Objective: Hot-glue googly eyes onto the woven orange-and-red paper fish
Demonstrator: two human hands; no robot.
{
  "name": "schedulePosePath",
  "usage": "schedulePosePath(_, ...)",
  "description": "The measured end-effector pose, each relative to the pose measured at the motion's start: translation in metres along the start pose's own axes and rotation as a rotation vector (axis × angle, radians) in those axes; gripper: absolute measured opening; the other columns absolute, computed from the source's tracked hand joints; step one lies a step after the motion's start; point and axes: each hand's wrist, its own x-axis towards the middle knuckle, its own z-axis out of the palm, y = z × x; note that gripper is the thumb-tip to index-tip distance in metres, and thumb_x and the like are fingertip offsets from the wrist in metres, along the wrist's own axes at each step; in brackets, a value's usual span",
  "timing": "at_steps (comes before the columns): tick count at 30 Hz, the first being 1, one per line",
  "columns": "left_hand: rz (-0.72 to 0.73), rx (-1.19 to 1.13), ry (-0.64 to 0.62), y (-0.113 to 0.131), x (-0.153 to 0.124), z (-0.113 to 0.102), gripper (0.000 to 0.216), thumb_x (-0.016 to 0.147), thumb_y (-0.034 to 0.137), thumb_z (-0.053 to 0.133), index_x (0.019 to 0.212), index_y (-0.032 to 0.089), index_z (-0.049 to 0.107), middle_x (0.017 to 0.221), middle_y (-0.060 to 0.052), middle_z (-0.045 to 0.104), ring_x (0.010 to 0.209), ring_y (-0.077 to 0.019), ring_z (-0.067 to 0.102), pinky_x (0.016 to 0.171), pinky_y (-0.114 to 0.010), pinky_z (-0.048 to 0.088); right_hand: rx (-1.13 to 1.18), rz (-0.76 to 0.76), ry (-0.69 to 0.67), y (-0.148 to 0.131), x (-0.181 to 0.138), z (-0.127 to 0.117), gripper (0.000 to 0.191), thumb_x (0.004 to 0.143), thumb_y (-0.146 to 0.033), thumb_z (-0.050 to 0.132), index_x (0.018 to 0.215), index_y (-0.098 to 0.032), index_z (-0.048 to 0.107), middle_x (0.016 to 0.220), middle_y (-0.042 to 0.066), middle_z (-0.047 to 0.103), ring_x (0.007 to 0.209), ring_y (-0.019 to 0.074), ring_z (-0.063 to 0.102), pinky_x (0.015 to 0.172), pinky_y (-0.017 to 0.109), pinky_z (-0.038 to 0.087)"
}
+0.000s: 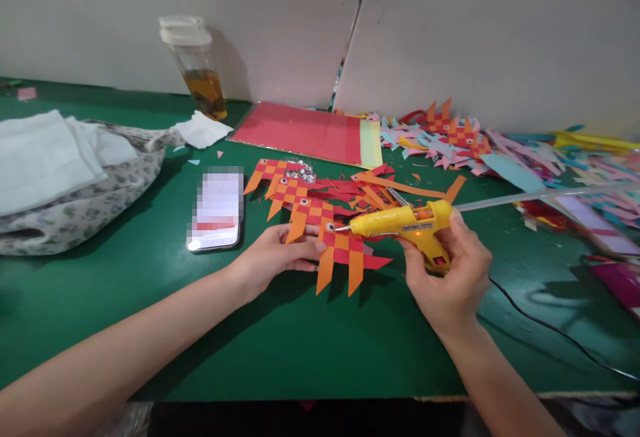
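Green bench (pixel 280 357), pale wall (pixel 475 30) behind. Near the middle, the fingers of the left hand (pixel 280 253) pinch a woven paper fish (pixel 343 240); those of the right hand (pixel 453 270) wrap a yellow glue gun (pixel 377 221), nozzle by the fish's eye (pixel 330 227). Gluing seems in hand; the next move calls for steady aim.

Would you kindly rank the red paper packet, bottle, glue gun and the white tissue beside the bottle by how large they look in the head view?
1. Red paper packet
2. Bottle and glue gun: too alike to rank
3. White tissue
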Motion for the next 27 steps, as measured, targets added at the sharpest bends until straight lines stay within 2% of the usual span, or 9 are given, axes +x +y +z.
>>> schedulePosePath(9, -0.008, -0.021, 0.044, 0.0008, 0.0007, 0.0012, 0.032, 0.063, 0.021, 0.079, 0.091, 0.015, 0.064, 0.080, -0.001, 0.067, 0.072, -0.0123, 0.065, 0.068, -0.024, 0.053, -0.010, 0.075, 0.025, -0.0080, 0.0041, -0.0004, 0.091, 0.059, -0.034, 0.079, 0.137, -0.023, 0.033, 0.119, 0.012, 0.056, 0.096, 0.0267, 0.063, 0.078, 0.045, 0.057)
schedulePosePath(14, -0.021, -0.029, 0.068, 0.0012, 0.0003, 0.0021, 0.032, 0.063, 0.020, 0.080, 0.090, 0.016, 0.064, 0.075, 0.001, 0.066, 0.070, -0.0110, 0.064, 0.067, -0.023, 0.053, 0.008, 0.101, 0.004, -0.0066, 0.0026, 0.0013, 0.087, 0.061, -0.029, 0.078, 0.136, -0.021, 0.034, 0.119, 0.013, 0.058, 0.094, 0.0256, 0.064, 0.078, 0.044, 0.057)
schedulePosePath(22, 0.001, 0.003, 0.009, 0.0007, -0.0012, 0.0007, 0.026, 0.067, 0.024, 0.078, 0.089, 0.018, 0.067, 0.086, -0.001, 0.069, 0.074, -0.0114, 0.065, 0.067, -0.021, 0.052, 0.060, 0.105, -0.016, -0.0008, -0.0045, 0.0028, 0.085, 0.063, -0.023, 0.077, 0.136, -0.021, 0.032, 0.126, 0.015, 0.054, 0.102, 0.0274, 0.062, 0.081, 0.047, 0.055)
schedulePosePath(27, -0.017, 0.002, 0.032, 0.0001, -0.0003, 0.0005, 0.030, 0.064, 0.024, 0.079, 0.091, 0.017, 0.067, 0.084, -0.001, 0.069, 0.073, -0.0107, 0.064, 0.067, -0.020, 0.053, 0.067, 0.081, -0.017, 0.0006, -0.0049, 0.0017, 0.087, 0.063, -0.017, 0.077, 0.137, -0.020, 0.031, 0.125, 0.016, 0.054, 0.102, 0.0278, 0.062, 0.080, 0.047, 0.056)
